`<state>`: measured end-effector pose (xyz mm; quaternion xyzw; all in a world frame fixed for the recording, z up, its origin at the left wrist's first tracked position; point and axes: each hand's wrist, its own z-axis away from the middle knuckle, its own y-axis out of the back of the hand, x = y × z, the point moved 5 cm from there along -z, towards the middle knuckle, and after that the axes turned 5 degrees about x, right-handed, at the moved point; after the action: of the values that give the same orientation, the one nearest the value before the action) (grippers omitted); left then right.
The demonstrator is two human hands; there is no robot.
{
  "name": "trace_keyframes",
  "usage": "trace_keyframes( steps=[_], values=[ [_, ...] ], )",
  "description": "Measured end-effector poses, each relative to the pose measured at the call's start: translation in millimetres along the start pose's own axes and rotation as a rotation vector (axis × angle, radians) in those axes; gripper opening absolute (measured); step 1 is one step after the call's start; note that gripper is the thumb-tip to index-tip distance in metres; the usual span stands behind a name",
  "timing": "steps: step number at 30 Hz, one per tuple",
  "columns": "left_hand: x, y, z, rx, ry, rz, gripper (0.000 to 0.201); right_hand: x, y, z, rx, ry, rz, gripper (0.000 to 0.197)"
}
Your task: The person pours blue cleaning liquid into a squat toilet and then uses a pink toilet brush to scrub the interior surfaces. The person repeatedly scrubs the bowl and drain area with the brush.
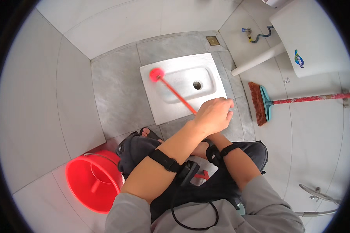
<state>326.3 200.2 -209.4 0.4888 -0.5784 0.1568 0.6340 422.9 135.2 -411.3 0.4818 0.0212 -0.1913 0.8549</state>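
Note:
A toilet brush with a round pinkish-red head (157, 74) and orange-red handle reaches over the left part of a white squat toilet (150, 99). The handle runs down to the right and passes beneath my left hand (214, 115), which is closed, fingers curled. My left hand appears closed on this handle, though the grip itself is hidden. My right forearm (237, 165) comes up from the lower right and goes under my left wrist. My left hand covers my right hand, so its fingers do not show.
A red bucket (77, 185) stands left of my legs. On the right, a broom (266, 104) with brown bristles and a red handle lies near the wall, below a white cistern (315, 42) and pipe (258, 59). A square floor drain (212, 40) lies in the far corner.

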Motion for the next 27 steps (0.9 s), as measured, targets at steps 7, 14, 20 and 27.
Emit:
trace_keyframes(
  steps=[7,14,20,27],
  values=[
    [-11.5,6.3,3.9,-0.026,0.07,-0.037,0.021,5.1,-1.1,-11.9,0.022,-0.035,-0.032,0.044],
    [-7.1,4.2,3.9,-0.018,0.041,-0.041,0.021,2.9,-0.2,-13.3,-0.007,-0.017,-0.004,0.043],
    [-6.8,11.2,0.0,-0.032,0.071,-0.042,0.021,7.4,-0.4,-12.8,-0.027,-0.019,0.021,0.043],
    [-6.2,7.1,0.9,-0.021,0.06,-0.048,0.02,6.8,-2.9,-16.9,-0.034,-0.024,0.027,0.042]
  ],
)
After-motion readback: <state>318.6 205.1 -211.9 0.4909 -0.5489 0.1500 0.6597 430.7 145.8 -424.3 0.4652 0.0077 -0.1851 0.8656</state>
